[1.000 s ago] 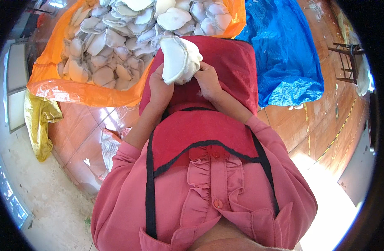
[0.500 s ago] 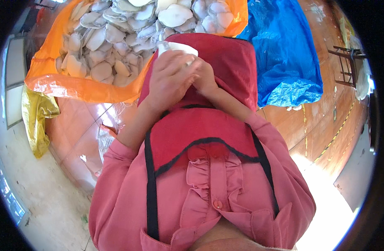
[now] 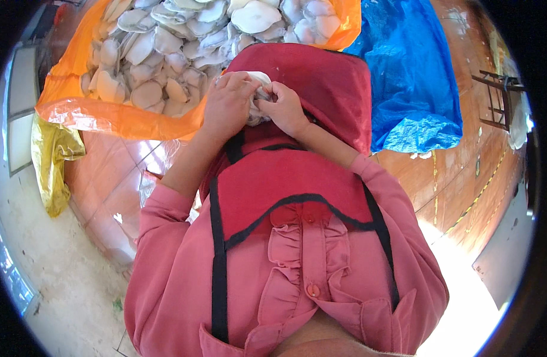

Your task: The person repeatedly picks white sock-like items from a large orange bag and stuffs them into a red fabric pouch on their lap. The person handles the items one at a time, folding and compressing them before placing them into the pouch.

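Above my lap, both hands are closed on one soft-looking white-and-grey piece (image 3: 260,77). My left hand (image 3: 229,106) wraps its fingers over the near-left side. My right hand (image 3: 285,110) pinches the right edge between thumb and bent fingers. Greyish, crumpled-looking folds of the piece show between the hands; its underside is hidden. Just beyond lies a heap of pale oval pieces (image 3: 166,41), white with grey edges, on an orange plastic sheet (image 3: 130,126). What they are made of I cannot tell.
A red apron (image 3: 309,71) with black trim covers my lap and chest. To the right a blue plastic sheet (image 3: 413,77) lies on the tiled floor. A yellow plastic bag (image 3: 50,166) is at the left, and a dark wooden stool (image 3: 497,98) stands at the far right.
My hands have drawn apart slightly, from overlapping to side by side. The piece sits lower between them, with more of its grey folds showing. My right hand now visibly pinches its edge.
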Demonstrator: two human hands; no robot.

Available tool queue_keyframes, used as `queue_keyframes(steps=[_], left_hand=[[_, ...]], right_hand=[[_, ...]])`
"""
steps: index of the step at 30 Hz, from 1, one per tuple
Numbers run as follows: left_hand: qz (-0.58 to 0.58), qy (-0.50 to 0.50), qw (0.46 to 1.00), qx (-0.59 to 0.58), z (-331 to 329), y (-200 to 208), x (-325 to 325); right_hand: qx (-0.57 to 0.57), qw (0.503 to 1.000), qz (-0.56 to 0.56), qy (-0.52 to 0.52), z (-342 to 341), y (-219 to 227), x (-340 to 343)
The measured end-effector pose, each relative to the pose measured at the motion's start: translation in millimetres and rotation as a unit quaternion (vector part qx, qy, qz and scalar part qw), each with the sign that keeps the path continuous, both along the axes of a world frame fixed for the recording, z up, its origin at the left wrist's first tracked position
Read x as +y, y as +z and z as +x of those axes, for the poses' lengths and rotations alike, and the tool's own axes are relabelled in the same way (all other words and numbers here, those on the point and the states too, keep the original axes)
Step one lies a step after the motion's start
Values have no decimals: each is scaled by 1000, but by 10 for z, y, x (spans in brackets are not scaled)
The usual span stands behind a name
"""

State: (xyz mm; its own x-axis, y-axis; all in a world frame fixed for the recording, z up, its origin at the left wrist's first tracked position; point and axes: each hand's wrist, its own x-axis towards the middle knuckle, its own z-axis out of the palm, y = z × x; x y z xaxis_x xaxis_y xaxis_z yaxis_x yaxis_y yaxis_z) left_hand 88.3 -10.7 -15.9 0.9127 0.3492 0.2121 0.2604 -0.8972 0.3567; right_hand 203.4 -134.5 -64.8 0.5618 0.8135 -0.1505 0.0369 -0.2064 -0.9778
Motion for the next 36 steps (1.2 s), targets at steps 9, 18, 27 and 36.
queue_keyframes(steps=[9, 18, 27, 36], left_hand=[[50, 30, 998, -33, -131, -22, -61], [16, 32, 993, 117, 77, 346, -188], [43, 135, 986, 83, 202, 34, -461], [29, 92, 995, 37, 99, -92, -294]], right_hand=[[90, 995, 14, 51, 112, -54, -87], [317, 947, -29, 31, 124, 152, 16], [142, 987, -59, -56, 47, -67, 13], [369, 923, -9, -109, 29, 121, 56]])
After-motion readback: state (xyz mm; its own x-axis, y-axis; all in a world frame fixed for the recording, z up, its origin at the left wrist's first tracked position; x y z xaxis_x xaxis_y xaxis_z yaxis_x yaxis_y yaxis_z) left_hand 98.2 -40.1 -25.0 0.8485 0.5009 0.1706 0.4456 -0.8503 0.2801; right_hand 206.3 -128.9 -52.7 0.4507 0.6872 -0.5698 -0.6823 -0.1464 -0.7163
